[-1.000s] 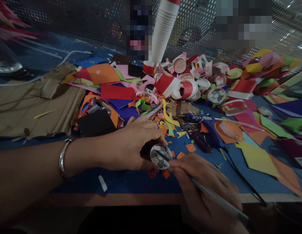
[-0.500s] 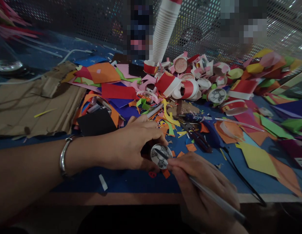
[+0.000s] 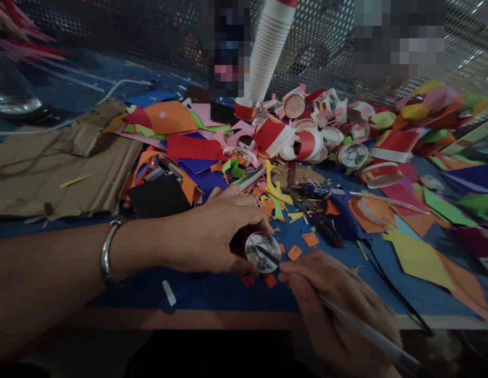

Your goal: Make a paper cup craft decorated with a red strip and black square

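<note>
Near the table's front edge, my left hand [image 3: 212,233] is closed around the sides of a cut-down paper cup [image 3: 256,261], thumb below and fingers above. Its round white base faces up, marked with black hand-drawn lines fanning out. My right hand [image 3: 342,307] grips a clear-barrelled pen [image 3: 375,336] with a dark tip, which lies over the middle of the white base. The palm side of my left hand and the cup's lower part are hidden.
Paper scraps surround the work. A blue glue gun [image 3: 342,212] with its black cable [image 3: 389,294] and scissors [image 3: 326,228] lie to the right. Behind are a heap of cut paper cups [image 3: 275,135] and a tall cup stack [image 3: 271,52]. Cardboard [image 3: 70,173] lies left.
My right hand and the pen have moved slightly right, the tip shifting a little across the white base. My left hand keeps its hold on the cup. The whole view has shifted slightly.
</note>
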The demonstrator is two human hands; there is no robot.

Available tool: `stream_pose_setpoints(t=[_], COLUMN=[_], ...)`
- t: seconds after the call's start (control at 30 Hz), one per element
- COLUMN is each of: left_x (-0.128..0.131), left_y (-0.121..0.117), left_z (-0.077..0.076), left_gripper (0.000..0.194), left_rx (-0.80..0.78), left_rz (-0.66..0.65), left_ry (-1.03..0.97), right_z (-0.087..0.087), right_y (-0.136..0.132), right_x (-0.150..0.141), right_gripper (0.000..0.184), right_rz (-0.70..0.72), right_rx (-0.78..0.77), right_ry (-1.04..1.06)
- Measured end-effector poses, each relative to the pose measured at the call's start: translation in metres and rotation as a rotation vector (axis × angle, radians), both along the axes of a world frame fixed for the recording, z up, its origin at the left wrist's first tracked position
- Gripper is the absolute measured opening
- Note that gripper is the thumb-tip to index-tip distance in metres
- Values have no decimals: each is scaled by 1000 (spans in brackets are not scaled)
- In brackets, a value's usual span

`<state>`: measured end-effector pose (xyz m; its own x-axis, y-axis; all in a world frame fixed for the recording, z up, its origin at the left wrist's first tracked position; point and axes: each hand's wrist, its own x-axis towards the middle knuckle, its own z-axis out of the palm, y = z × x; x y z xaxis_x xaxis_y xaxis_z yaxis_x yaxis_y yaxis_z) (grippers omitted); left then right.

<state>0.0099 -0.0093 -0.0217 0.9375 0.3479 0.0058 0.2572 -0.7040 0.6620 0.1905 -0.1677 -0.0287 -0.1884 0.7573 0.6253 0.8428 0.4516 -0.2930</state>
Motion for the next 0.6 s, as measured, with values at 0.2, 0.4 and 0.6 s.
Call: stream_pose_setpoints(t=[0.2,0.4,0.6], left_x=[0,1,1], left_y=[0,-1,-1], left_z=[0,2,2], left_gripper=[49,48,48], left_rx=[1,-2,-10], left_rz=[-6,0,4], left_ry=[-17,-2,7], right_z=[-7,-6,-5], right_y=[1,0,-2], right_x=[0,1,1], right_gripper=[15,18,18], right_rz=[34,35,38], right_rx=[-19,-29,-11], right_ry=[36,26,28])
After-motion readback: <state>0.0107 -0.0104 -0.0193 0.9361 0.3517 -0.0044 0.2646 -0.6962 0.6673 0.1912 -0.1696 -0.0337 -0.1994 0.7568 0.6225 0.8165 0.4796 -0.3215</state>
